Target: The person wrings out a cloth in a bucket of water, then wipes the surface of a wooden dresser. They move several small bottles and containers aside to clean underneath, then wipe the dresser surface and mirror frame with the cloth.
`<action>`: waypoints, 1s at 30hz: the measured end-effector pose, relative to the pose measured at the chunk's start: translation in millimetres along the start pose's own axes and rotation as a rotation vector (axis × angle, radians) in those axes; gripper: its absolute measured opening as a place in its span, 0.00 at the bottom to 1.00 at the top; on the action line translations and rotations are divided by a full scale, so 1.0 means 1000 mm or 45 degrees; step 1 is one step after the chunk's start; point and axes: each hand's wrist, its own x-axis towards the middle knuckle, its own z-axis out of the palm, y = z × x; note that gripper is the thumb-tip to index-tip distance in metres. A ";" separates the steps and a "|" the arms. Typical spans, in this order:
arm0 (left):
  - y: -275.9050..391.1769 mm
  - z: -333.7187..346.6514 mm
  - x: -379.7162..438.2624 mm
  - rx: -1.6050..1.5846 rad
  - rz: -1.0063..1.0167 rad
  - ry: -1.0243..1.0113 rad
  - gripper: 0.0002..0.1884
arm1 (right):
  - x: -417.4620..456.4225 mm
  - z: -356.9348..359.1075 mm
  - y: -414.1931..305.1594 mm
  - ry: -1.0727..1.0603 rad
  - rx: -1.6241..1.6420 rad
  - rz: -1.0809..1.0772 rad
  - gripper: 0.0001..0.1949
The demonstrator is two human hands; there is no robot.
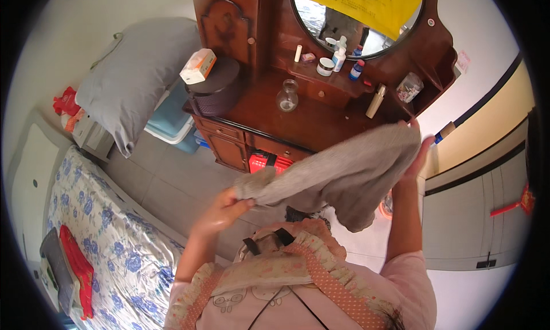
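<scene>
A grey-brown cloth, perhaps a towel or a garment, is stretched between my hands in mid-air. My left hand grips its gathered near-left end, thumb on top. At the upper right my right hand holds the other end, its fingers partly covered by the fabric. A loose fold hangs below the right end. Behind the cloth stands a dark red wooden dressing table, with part of its front hidden by the cloth.
A glass vase, a gold bottle and a round dark box bearing a tissue pack stand on the dressing table. A yellow bag covers part of the mirror. Left are a bed and a grey pillow.
</scene>
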 end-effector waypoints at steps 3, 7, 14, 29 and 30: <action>-0.038 0.031 0.063 -0.218 -0.029 -0.261 0.22 | 0.002 -0.013 0.050 0.258 -0.173 0.330 0.24; -0.108 0.032 0.108 -0.173 -0.369 -0.395 0.23 | -0.040 -0.025 0.136 0.184 -0.252 1.051 0.23; -0.077 0.051 0.163 0.784 -0.140 -0.504 0.16 | -0.029 -0.066 0.170 0.129 -0.235 1.332 0.22; -0.134 -0.057 0.370 1.214 0.150 0.650 0.45 | 0.079 -0.193 0.226 0.378 -1.896 0.307 0.23; -0.135 -0.058 0.376 1.190 0.183 0.669 0.44 | 0.081 -0.181 0.235 0.247 -2.110 0.296 0.23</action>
